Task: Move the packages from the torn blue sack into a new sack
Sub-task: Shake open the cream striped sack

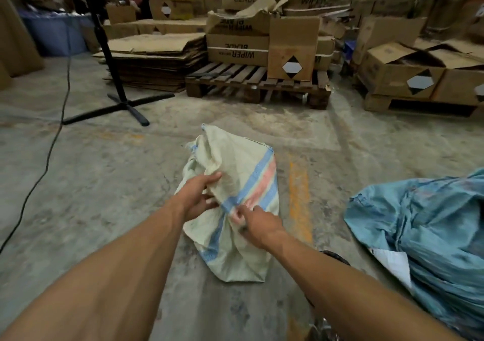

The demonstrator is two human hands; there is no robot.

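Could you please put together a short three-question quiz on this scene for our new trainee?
1. True or false: both hands grip the white striped sack.
2. Multiple choice: the torn blue sack lies A) on the wooden pallet; B) on the floor to the person's right; C) under the black stand.
3. Fill in: the boxes stacked on the pallet are printed WIPER ____.

Key
1. True: the left hand holds its upper fabric and the right hand pinches the stripe.
2. B.
3. BLADE.
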